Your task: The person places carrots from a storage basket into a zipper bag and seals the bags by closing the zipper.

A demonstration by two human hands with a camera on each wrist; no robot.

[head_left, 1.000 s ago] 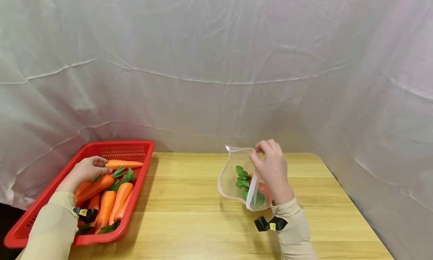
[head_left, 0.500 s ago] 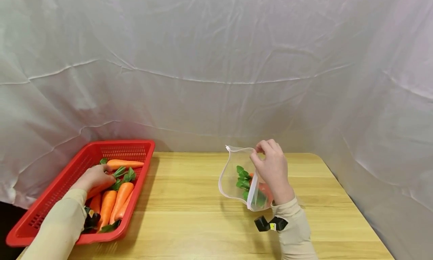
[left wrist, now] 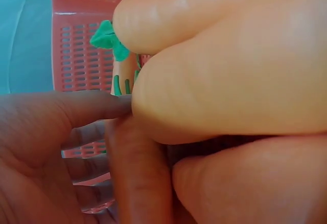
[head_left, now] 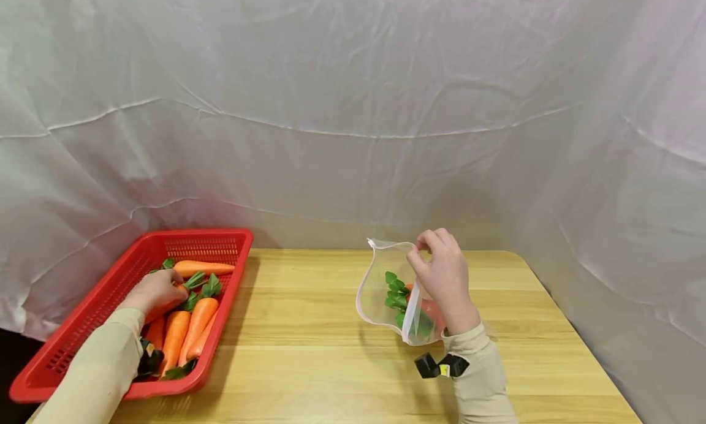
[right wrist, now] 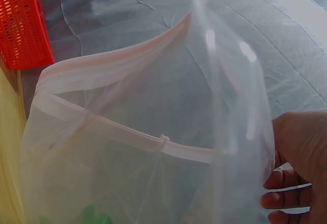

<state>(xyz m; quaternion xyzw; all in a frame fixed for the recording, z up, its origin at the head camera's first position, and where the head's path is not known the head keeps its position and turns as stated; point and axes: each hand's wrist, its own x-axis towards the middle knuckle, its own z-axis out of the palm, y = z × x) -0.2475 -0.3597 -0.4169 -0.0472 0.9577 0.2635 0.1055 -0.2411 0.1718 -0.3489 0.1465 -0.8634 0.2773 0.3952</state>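
Inside the red plastic basket [head_left: 201,249], my left hand [head_left: 155,290] grips an orange carrot [left wrist: 140,178] with green leaves. The thumb lies over the carrot and the fingers reach round its far side; the back of the hand hides much of it in the head view. Several other carrots [head_left: 175,338] lie around it. On the right, my right hand [head_left: 444,280] pinches the rim of a translucent zip bag [head_left: 380,258], whose mouth gapes to the left. A leafy carrot [head_left: 432,312] shows through the bag. The right thumb is out of the right wrist view.
The basket stands at the left end of a light wooden table [head_left: 309,326]. Pale cloth [head_left: 353,105] hangs behind the table and down its right side. A white zip slider [head_left: 371,242] sits at the bag's far corner.
My left hand has moved slightly right and down onto the carrot and taken hold of it. The right hand and the bag have stayed still.
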